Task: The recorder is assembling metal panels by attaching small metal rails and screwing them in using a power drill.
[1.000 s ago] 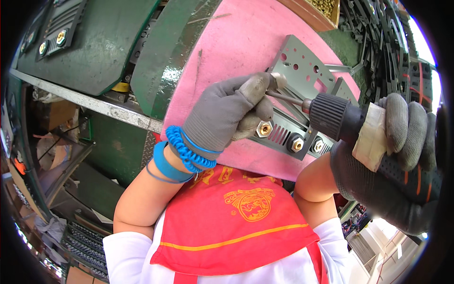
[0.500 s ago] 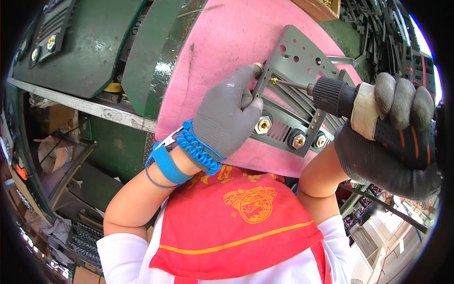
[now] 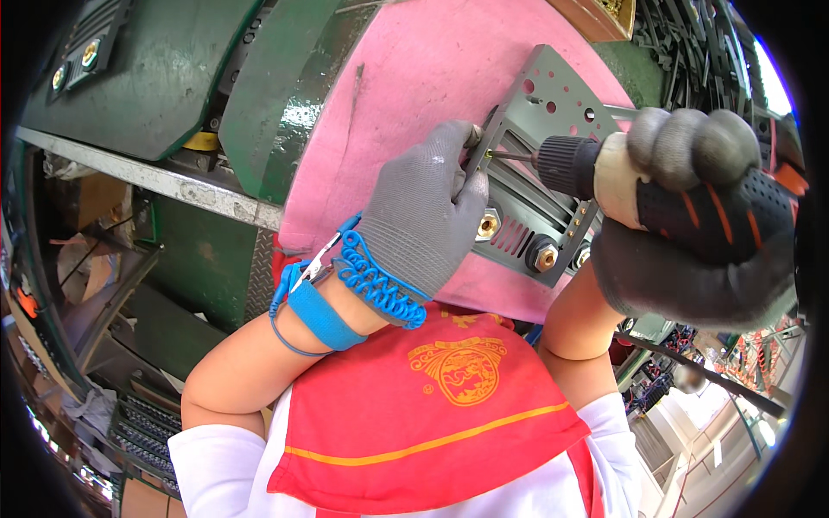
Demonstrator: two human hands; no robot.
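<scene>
A dark grey metal panel (image 3: pixel 518 116) with round holes, slots and large brass-and-steel fittings (image 3: pixel 543 256) lies on a pink round-edged surface (image 3: pixel 414 65). My gloved left hand (image 3: pixel 427 203) pinches the panel's left edge between thumb and fingers. In my gloved right hand (image 3: pixel 699 151) is a black power drill (image 3: pixel 708 211) with orange stripes and pale tape round its front. Its thin bit points left and meets a small brass-coloured screw (image 3: pixel 490 154) at the panel's edge flange, between my left fingertips. The drill hides part of the panel's right side.
A green-black board (image 3: pixel 129 86) with a metal edge rail (image 3: pixel 147 173) stands at the left. A box of small brass parts (image 3: pixel 609 13) sits at the far edge, near a heap of dark metal strips (image 3: pixel 704 56). A blue coiled cord (image 3: pixel 376 281) hangs at my left wrist.
My right hand and the drill have moved left, toward the panel's edge. The brass screw now sits closer against the flange. The panel and my left hand have shifted slightly right.
</scene>
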